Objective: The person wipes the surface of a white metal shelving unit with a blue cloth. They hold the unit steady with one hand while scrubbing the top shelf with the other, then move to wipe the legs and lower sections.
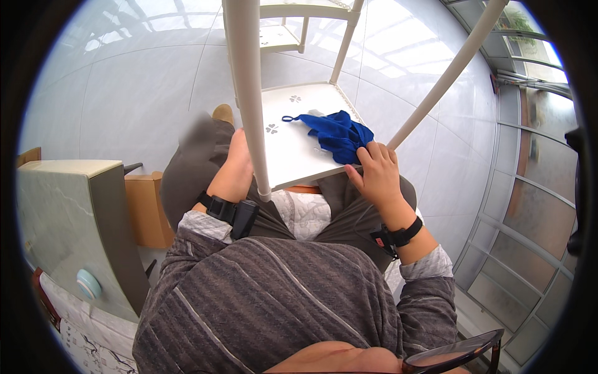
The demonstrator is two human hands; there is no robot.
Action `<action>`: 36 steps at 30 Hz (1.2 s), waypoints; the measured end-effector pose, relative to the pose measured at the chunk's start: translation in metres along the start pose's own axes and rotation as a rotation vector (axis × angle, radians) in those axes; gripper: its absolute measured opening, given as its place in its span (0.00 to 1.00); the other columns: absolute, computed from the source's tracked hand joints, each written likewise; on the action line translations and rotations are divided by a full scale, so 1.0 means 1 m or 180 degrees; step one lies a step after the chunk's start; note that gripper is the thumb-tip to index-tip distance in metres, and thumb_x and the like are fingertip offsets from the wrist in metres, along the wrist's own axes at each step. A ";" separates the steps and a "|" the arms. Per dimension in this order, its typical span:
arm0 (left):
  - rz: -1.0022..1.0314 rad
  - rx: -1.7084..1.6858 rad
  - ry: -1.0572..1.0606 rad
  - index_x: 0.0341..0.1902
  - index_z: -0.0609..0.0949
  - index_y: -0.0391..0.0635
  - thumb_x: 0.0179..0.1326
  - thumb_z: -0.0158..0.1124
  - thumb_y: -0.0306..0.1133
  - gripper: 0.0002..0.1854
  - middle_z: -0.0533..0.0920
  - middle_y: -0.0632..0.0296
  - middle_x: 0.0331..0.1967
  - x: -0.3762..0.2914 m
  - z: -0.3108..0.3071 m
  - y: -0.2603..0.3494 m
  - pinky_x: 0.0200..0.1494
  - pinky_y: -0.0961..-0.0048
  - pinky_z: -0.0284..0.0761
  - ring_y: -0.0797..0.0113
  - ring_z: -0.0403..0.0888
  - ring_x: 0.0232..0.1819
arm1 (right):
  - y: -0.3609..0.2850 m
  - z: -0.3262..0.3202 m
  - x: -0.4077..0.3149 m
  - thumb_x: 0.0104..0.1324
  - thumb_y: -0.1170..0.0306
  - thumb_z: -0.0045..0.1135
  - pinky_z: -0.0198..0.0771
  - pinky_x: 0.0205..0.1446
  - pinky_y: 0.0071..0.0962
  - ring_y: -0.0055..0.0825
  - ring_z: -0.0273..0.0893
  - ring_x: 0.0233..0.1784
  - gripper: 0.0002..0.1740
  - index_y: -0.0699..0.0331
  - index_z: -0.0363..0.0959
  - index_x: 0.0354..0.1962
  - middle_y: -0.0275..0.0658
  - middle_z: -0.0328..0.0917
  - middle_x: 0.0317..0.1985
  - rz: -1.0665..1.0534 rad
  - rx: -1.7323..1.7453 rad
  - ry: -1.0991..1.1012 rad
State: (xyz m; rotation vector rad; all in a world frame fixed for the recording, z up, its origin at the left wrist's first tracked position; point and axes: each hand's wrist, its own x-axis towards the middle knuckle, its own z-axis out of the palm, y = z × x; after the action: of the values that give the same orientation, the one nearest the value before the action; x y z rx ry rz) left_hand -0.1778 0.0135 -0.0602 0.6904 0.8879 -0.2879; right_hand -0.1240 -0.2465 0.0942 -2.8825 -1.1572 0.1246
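A white plastic shelf rack with clover-shaped cutouts stands between my knees, its near shelf (pixel 285 154) in front of me. On the right part of that shelf lies a crumpled blue cloth (pixel 338 135) with a small hanging loop. My right hand (pixel 376 170) rests at the shelf's near right corner, its fingertips on the edge of the cloth; whether they pinch it is unclear. My left hand (pixel 240 147) is at the shelf's left side, mostly hidden behind a white upright post (pixel 252 93), so its fingers do not show.
More of the rack, with another shelf (pixel 303 11), extends away from me. To the left stand a marble-patterned table (pixel 60 201) bearing a light blue round object (pixel 88 284) and a cardboard box (pixel 145 210). Another pale post (pixel 448 75) slants at the right, before glazed panels (pixel 537 210).
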 end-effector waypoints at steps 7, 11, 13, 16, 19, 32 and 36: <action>0.0199 -0.0501 0.0084 0.43 0.77 0.30 0.69 0.54 0.39 0.18 0.82 0.55 0.34 -0.008 0.006 0.003 0.30 0.74 0.80 0.66 0.83 0.31 | 0.005 0.011 0.020 0.63 0.58 0.55 0.68 0.51 0.42 0.44 0.75 0.42 0.18 0.66 0.70 0.38 0.46 0.73 0.36 0.0220 0.0075 -0.0841; 0.0190 -0.0517 0.0161 0.42 0.76 0.31 0.68 0.55 0.39 0.18 0.81 0.55 0.33 -0.006 0.004 0.000 0.29 0.74 0.80 0.67 0.83 0.30 | 0.022 0.030 0.040 0.65 0.59 0.52 0.67 0.62 0.44 0.54 0.74 0.55 0.22 0.71 0.68 0.46 0.58 0.74 0.51 -0.0141 -0.0078 -0.1207; 0.0272 -0.0502 0.0159 0.41 0.76 0.31 0.67 0.57 0.39 0.17 0.81 0.56 0.32 -0.003 0.002 -0.002 0.28 0.74 0.79 0.68 0.82 0.29 | 0.033 0.042 0.062 0.67 0.54 0.46 0.56 0.71 0.45 0.55 0.63 0.66 0.27 0.69 0.65 0.53 0.61 0.64 0.62 -0.0020 -0.0002 -0.1805; 0.0295 -0.0636 0.0194 0.40 0.76 0.31 0.67 0.57 0.38 0.17 0.80 0.57 0.29 0.002 0.001 -0.004 0.26 0.75 0.77 0.70 0.80 0.26 | 0.042 0.063 0.103 0.70 0.50 0.39 0.47 0.75 0.45 0.52 0.54 0.72 0.31 0.66 0.61 0.59 0.58 0.59 0.66 0.0107 -0.0084 -0.2380; 0.0274 -0.0607 0.0278 0.40 0.75 0.31 0.66 0.58 0.37 0.17 0.79 0.57 0.29 0.003 0.003 -0.004 0.25 0.75 0.75 0.71 0.78 0.25 | 0.041 0.085 0.139 0.71 0.48 0.35 0.37 0.78 0.43 0.47 0.45 0.77 0.34 0.63 0.54 0.64 0.55 0.53 0.70 0.0477 -0.0136 -0.2862; 0.0340 -0.0334 0.0466 0.45 0.72 0.30 0.63 0.62 0.40 0.21 0.77 0.58 0.30 0.003 0.000 0.000 0.25 0.75 0.73 0.72 0.76 0.26 | 0.017 0.109 0.194 0.70 0.52 0.37 0.35 0.78 0.47 0.42 0.48 0.76 0.29 0.59 0.61 0.62 0.52 0.59 0.66 -0.0609 -0.0196 -0.2836; 0.0248 -0.0382 0.0645 0.44 0.73 0.30 0.62 0.62 0.40 0.21 0.77 0.58 0.30 0.010 0.001 -0.001 0.24 0.75 0.72 0.72 0.76 0.26 | -0.018 0.095 0.166 0.71 0.53 0.37 0.39 0.77 0.46 0.45 0.61 0.69 0.27 0.63 0.63 0.58 0.51 0.67 0.61 -0.0383 0.0169 -0.2233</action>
State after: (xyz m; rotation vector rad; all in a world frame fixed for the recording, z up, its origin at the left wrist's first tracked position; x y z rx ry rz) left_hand -0.1716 0.0131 -0.0680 0.6485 1.0596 -0.0948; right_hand -0.0249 -0.1190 -0.0101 -2.7692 -1.3567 1.2127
